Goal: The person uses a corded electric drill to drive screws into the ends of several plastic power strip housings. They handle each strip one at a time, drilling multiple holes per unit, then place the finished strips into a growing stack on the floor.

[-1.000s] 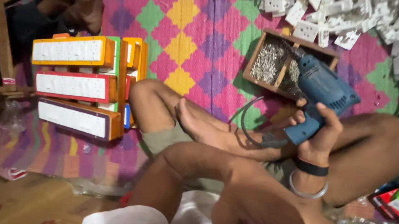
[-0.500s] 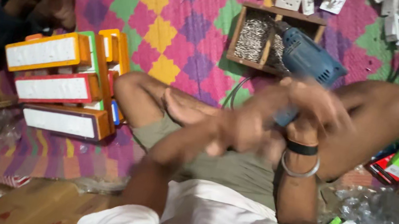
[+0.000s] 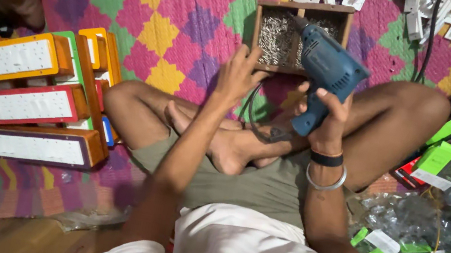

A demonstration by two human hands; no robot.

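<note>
Seated person, cross-legged on a multicoloured diamond-patterned mat (image 3: 154, 5).

Right hand (image 3: 325, 116): fingers wrapped tight round the grip of a blue plastic electric drill (image 3: 323, 70), held above the right knee, bit pointing toward the mat's far edge.

Left hand (image 3: 238, 74): fingers spread and empty, reaching toward a shallow wooden compartment tray of silvery screws (image 3: 298, 38) just beyond the crossed feet.

Near the mat's left edge: a stack of rectangular panel lamps in orange, red and brown casings (image 3: 23, 96).

Far edge: scattered white plastic switch plates (image 3: 439, 16).
</note>
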